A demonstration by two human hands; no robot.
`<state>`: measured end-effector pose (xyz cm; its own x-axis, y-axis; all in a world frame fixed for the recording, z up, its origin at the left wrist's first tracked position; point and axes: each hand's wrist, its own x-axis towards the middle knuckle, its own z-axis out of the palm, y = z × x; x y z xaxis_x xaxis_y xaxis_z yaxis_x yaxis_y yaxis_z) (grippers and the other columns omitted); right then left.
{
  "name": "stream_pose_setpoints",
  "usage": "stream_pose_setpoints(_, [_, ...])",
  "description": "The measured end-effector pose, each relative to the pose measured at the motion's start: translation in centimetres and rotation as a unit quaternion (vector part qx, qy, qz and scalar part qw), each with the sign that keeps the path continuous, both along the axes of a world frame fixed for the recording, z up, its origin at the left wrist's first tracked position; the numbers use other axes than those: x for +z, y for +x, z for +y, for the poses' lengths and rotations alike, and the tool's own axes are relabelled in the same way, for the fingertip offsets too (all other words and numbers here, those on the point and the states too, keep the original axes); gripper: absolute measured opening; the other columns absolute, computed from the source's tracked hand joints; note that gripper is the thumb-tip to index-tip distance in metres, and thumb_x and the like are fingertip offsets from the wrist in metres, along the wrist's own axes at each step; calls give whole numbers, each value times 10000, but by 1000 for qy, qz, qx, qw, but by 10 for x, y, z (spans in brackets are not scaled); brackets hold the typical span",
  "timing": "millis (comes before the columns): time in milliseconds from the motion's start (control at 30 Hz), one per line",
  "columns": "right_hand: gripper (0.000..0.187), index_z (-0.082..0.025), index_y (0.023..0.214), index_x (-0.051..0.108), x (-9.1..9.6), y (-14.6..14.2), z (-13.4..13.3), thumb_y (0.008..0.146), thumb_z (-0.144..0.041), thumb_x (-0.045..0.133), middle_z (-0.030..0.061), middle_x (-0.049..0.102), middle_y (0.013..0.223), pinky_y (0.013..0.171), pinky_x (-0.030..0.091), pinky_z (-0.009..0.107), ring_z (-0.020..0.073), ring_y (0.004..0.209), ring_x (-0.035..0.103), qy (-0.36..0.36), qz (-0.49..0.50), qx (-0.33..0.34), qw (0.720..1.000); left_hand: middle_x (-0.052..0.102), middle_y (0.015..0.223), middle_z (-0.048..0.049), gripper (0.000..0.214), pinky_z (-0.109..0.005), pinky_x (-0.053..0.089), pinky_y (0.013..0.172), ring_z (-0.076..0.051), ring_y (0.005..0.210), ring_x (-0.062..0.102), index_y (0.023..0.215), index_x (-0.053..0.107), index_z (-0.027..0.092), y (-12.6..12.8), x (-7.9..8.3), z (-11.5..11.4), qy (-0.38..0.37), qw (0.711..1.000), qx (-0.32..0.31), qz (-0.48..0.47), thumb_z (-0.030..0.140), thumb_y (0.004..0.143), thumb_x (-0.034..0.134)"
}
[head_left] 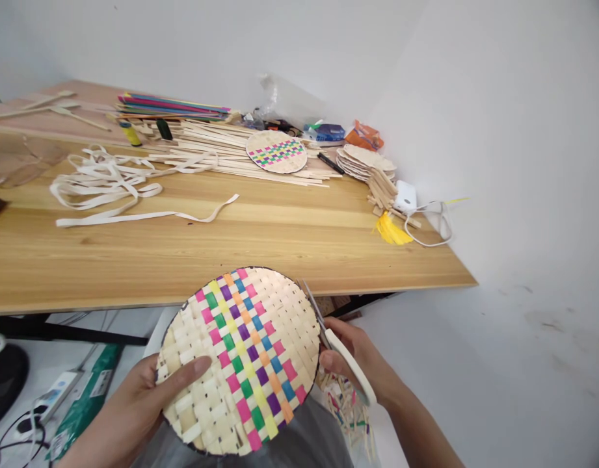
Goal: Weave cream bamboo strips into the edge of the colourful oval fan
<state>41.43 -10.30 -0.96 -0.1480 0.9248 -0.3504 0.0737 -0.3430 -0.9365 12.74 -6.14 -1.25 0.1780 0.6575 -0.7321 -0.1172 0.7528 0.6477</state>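
A round woven mat [240, 361] of pale strips, with pink, green, yellow, purple, orange and blue strips across its middle and a dark line around its edge, tilts before me. My left hand [153, 396] grips its left side, thumb on top and fingers hidden beneath. White-handled scissors [345, 361] are in my right hand [360, 357], which is wrapped round the handles. Their blades are parted and lie along the mat's right edge; whether they touch it I cannot tell.
On the wooden table [279, 227] lie a tangled white ribbon [108, 179], pale strips [206, 146], coloured strips [172, 107], another woven disc [276, 153], stacked discs [365, 161] and yellow fringe [393, 229]. Strip scraps [348, 409] sit below my right hand. Cables and a power strip [55, 393] are lower left.
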Motion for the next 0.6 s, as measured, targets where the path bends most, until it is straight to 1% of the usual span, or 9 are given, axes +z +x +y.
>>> stream_pose_setpoints(133, [598, -148, 1035, 676, 2, -3, 2, 685, -622, 776, 16, 627, 788, 594, 424, 237, 134, 669, 520, 1, 5, -3, 1000, 819, 850, -124, 532, -410, 665, 649, -402, 767, 770, 967, 787, 154, -3, -3, 0, 0, 1000, -9, -6, 361, 505, 949])
stream_pose_setpoints(300, [593, -142, 983, 701, 1, -3, 1, 653, -626, 794, -5, 592, 700, 515, 406, 206, 99, 575, 463, -7, -3, -20, 1000, 817, 862, -140, 511, -436, 660, 614, -403, 752, 769, 991, 780, 139, -7, -8, 0, -5, 999, -29, -17, 431, 591, 905])
stream_pose_setpoints(467, [524, -137, 940, 728, 2, -4, 0, 686, -591, 786, -12, 557, 654, 460, 397, 197, 92, 527, 450, -5, -31, -40, 999, 819, 843, -122, 526, -413, 657, 595, -390, 722, 770, 982, 786, 145, -8, -10, 1, 2, 1000, -22, -17, 359, 528, 940])
stream_pose_setpoints(600, [472, -125, 881, 726, 1, -5, -2, 676, -543, 806, -19, 529, 624, 433, 379, 192, 82, 499, 432, 0, -46, -51, 998, 819, 846, -127, 549, -419, 657, 600, -399, 732, 769, 993, 787, 147, -6, -9, -1, -5, 1000, -12, -12, 364, 514, 942])
